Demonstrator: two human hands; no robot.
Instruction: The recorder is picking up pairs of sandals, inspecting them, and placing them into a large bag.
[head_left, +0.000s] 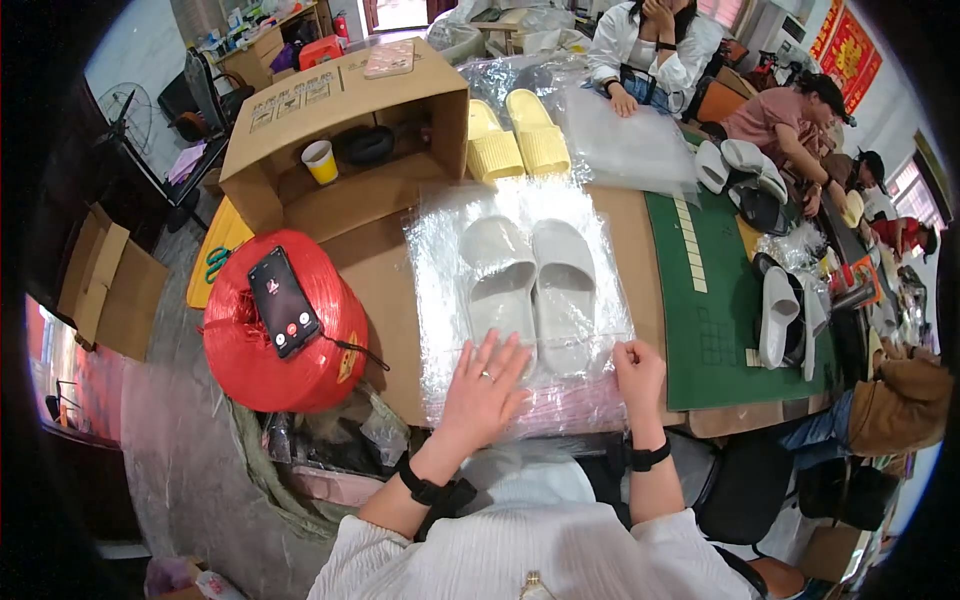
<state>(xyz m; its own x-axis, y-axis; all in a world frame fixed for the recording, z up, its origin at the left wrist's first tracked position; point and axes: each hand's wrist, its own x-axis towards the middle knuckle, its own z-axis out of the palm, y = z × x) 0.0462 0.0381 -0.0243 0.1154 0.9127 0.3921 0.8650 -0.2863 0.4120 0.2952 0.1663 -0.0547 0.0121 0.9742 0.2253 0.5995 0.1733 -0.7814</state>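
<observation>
A pair of light grey slide slippers (565, 265) lies side by side inside a clear plastic bag (437, 270), toes toward the far side. Beneath it, more clear bags with pinkish edges are stacked on the cardboard-covered table. My left hand (485, 390), with a ring on one finger, rests flat on the near left part of the bag, fingers spread over the heel of the left slipper. At the bag's near right edge, my right hand (639, 376) is closed, its curled fingers pinching the plastic. Both wrists wear black bands.
Left stands a red twine roll (230, 350) with a phone (284, 300) on top. Behind it, an open cardboard box (345, 90) holds a yellow cup (320, 162). Yellow slippers (540, 135) lie at the back. Right are a green mat (690, 340), loose slippers (778, 315) and other people.
</observation>
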